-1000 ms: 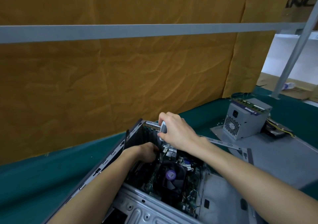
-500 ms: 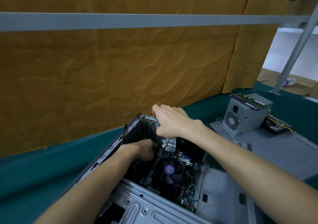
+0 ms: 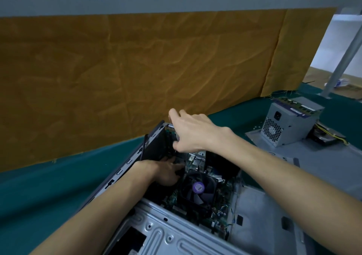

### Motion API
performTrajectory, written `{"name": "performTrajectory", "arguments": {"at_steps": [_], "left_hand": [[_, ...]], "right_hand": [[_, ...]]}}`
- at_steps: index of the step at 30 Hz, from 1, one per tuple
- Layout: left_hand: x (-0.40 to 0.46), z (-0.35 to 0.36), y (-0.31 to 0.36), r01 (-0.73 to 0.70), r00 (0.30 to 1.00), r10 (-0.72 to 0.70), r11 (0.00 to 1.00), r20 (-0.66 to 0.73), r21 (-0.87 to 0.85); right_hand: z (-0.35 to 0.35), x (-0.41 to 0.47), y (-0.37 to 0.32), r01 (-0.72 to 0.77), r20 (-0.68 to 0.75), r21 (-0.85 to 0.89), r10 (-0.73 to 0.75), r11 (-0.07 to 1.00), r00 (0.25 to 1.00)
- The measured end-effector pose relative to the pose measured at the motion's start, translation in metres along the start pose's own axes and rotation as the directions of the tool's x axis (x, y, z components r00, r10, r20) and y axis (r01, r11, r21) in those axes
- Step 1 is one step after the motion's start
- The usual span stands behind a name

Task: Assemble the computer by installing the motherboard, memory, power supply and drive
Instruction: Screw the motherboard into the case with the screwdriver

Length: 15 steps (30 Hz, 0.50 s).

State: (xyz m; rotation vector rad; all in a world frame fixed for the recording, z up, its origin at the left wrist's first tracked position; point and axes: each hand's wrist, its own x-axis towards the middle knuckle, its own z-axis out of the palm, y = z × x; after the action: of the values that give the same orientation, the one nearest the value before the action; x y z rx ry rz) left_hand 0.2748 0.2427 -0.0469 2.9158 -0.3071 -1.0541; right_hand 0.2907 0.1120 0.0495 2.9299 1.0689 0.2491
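PC case (image 3: 192,233) lies open on green table (image 3: 39,192), mobo w/ purple-stickered fan (image 3: 198,188) inside, text unreadable. Left hand (image 3: 166,173) inside, grip unclear. Right hand (image 3: 191,131) at far rim, fingers loose. PSU (image 3: 282,121) sits far right.

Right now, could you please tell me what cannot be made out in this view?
- Left hand: fingertips hidden deep in the case; its grip is unclear.
- Right hand: covers the case's far corner; whether it holds anything is hidden.
- Board: parts too small, fan covers the middle.
- Cables behind the power supply: mostly hidden.
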Motion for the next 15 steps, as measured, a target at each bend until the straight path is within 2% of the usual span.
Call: {"name": "performTrajectory", "arguments": {"at_steps": [1,4,6,10,11,15], "left_hand": [[-0.0013,0.0002,0.0007,-0.001,1.0,0.001,1.0,-0.003,0.004],[-0.0042,0.0014,0.0054,0.003,1.0,-0.003,1.0,-0.025,0.029],[-0.0047,0.0022,0.0063,-0.001,0.999,0.002,1.0,-0.037,0.03],[-0.0031,0.0021,0.0042,-0.002,1.0,0.003,0.999,-0.026,0.041],[-0.0026,0.0018,0.0043,0.003,1.0,-0.002,0.999,-0.024,0.047],[-0.0018,0.0014,0.0069,0.019,0.999,-0.016,0.997,-0.042,0.079]], "right_hand": [[-0.0015,-0.0001,-0.0007,0.003,0.011,0.01,-0.003,1.0,1.0],[0.001,-0.0034,-0.0056,-0.016,-0.16,-0.194,-0.016,0.981,0.987],[0.003,-0.0063,-0.0074,-0.062,-0.196,-0.233,0.016,0.97,0.981],[-0.0031,-0.0085,-0.0029,-0.096,0.044,0.01,0.096,0.995,0.994],[-0.0032,-0.0089,-0.0039,-0.089,0.056,0.019,0.088,0.996,0.995],[0.0028,-0.009,-0.0063,-0.133,-0.163,-0.181,0.104,0.974,0.981]]}}
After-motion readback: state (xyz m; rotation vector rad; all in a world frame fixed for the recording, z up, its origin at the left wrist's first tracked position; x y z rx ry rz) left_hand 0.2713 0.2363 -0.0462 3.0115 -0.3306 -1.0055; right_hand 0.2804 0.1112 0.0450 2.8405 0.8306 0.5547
